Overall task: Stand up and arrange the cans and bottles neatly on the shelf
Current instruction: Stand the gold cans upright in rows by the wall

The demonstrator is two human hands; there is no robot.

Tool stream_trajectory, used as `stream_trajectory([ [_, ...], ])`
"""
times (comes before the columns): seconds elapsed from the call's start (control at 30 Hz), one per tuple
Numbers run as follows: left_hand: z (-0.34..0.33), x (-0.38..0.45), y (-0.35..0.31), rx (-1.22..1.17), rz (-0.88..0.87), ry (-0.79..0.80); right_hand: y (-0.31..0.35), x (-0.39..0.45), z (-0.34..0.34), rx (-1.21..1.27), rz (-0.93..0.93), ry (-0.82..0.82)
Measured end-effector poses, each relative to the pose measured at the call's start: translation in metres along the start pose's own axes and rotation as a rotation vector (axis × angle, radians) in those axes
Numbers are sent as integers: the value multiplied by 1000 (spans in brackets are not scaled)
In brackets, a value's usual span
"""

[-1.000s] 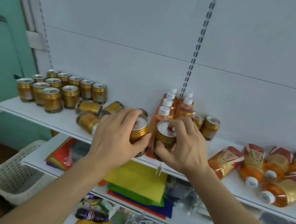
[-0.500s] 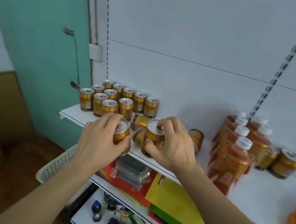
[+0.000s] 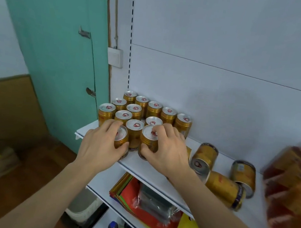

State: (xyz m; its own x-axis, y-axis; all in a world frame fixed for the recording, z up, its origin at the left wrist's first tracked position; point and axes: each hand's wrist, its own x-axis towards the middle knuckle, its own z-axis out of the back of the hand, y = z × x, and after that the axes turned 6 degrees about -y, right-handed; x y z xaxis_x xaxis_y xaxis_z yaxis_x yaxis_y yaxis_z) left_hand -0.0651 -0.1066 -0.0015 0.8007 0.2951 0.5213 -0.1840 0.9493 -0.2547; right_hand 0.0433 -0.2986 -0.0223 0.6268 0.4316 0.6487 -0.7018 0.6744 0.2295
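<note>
I see upright gold cans (image 3: 142, 111) blocked at shelf (image 3: 139, 167) left end. Left hand (image 3: 101, 145), right hand (image 3: 165, 152): fingers each gripping one can at block's front. Three fallen cans (image 3: 223, 182) left (bottles (image 3: 293, 182) blurred).

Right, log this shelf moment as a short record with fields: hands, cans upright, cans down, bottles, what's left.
left hand: left hand grips an upright can at the shelf front
right hand: right hand grips an upright can beside it
cans upright: standing cluster at the shelf's left end
cans down: three fallen cans lie to the right
bottles: orange bottles at far right, blurred
left to do: stand the fallen cans
</note>
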Motion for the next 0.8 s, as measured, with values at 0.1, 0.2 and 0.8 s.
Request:
stream_trajectory([
  [0.1,-12,15,24,-3,-24,31,3,5,-15,-88,-73,21],
  [0.2,-23,29,42,-41,-68,75,5,8,-23,-155,-141,58],
  [0.8,-50,37,21,-207,-514,-86,25,-28,13,-495,-290,134],
])
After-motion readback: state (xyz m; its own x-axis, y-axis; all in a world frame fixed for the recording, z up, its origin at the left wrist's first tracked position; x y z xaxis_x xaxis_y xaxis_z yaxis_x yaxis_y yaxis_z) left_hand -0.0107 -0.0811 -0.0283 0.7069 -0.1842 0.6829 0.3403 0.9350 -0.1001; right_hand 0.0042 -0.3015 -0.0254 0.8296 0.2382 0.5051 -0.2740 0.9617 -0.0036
